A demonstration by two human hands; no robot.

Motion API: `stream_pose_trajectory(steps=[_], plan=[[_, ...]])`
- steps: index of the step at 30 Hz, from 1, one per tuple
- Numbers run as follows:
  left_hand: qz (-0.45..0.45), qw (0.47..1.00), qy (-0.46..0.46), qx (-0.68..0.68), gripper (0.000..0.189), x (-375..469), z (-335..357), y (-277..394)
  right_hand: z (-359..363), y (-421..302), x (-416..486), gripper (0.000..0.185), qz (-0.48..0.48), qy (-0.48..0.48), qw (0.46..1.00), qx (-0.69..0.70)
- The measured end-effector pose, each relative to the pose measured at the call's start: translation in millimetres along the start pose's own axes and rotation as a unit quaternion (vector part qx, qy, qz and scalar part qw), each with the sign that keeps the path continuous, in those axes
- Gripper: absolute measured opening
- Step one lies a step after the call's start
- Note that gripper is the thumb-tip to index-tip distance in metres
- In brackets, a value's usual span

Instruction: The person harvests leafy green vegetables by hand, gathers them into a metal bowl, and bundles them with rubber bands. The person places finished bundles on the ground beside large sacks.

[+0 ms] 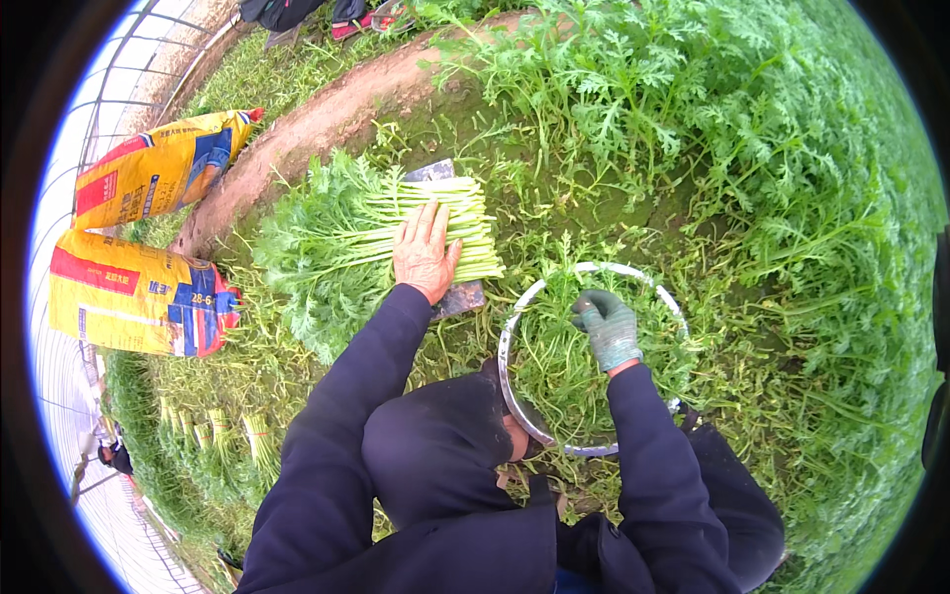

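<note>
My bare left hand lies flat, palm down, on a pile of cut leafy greens. Their pale stems point right, and the feathery leaves spread out to the left. Beneath the stems, two ends of a dark flat board stick out. My right hand, in a green-grey glove, is curled over a round, pale-rimmed basin. Loose green sprigs fill the basin. The fingertips of the right hand are hidden, so whether they pinch a sprig cannot be told.
Dense standing greens grow along the right. Two yellow printed sacks stand at the left by a bare soil ridge. Several tied bundles lie at lower left. Another person's legs show at the top; a distant person is far left.
</note>
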State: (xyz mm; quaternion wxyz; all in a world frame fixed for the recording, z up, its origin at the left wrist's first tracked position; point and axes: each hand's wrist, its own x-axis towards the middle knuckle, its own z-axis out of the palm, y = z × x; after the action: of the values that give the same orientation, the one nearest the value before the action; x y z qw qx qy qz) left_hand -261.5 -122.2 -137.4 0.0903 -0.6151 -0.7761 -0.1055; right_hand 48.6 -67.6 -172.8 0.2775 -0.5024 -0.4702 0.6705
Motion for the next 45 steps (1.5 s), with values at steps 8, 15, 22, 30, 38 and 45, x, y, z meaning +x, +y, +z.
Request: stream_pose_trajectory(steps=[8,15,22,30,38,45], plan=[[-0.016,0.998,0.007,0.062,0.047,60.6,-0.9,-24.9,124.2,11.4,26.7,0.066,0.027,-0.154,0.963,-0.219],[0.032,0.994,-0.103,-0.029,0.045,77.5,11.7,-48.1,178.8,20.1,67.5,0.057,0.027,-0.181,0.975,-0.127],[-0.005,0.992,-0.117,-0.045,0.053,73.2,0.0,-43.3,198.7,10.5,118.4,0.051,0.015,-0.150,0.967,0.205],[-0.044,0.996,-0.050,0.055,0.040,61.3,9.5,-5.0,191.0,8.4,92.1,0.054,0.028,-0.106,0.949,0.294],[-0.111,0.989,-0.095,-0.014,0.058,48.9,12.0,-3.7,161.6,3.9,85.2,0.059,0.080,-0.122,0.981,0.131],[-0.067,0.997,-0.017,0.043,0.050,39.4,25.7,3.6,36.1,-49.0,89.7,0.049,0.070,-0.048,0.996,-0.007]])
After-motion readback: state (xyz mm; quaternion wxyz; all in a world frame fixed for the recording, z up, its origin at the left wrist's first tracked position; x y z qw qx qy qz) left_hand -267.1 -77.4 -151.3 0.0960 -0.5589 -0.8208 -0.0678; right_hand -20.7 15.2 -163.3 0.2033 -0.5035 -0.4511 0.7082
